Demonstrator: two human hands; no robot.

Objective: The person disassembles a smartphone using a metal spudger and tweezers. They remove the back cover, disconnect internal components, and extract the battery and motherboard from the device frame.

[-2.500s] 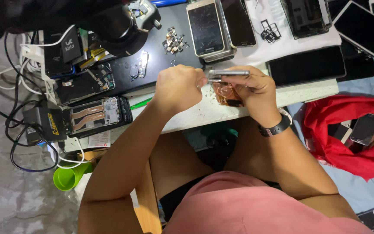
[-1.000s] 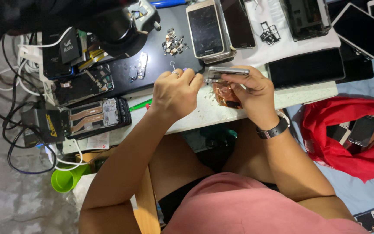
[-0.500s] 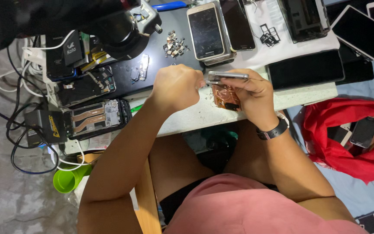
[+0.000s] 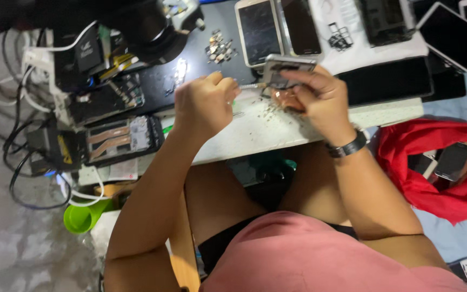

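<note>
Over the white table edge (image 4: pixel 255 135), your right hand (image 4: pixel 320 100) grips a phone frame (image 4: pixel 285 69), fingers wrapped around it; your left hand (image 4: pixel 204 105) is closed on a thin screwdriver (image 4: pixel 247 86) touching it. Beyond lie two phones (image 4: pixel 277 27) and loose screws (image 4: pixel 220 47). Off to the right, a red cloth (image 4: pixel 433 162) holds more phones.

The left hand (image 4: pixel 204 105) hides its tool's handle. The right hand (image 4: pixel 320 100) covers the phone's (image 4: pixel 287 67) lower half. At twelve o'clock, phones (image 4: pixel 258 27) are cropped; small parts (image 4: pixel 220 48) blur.
</note>
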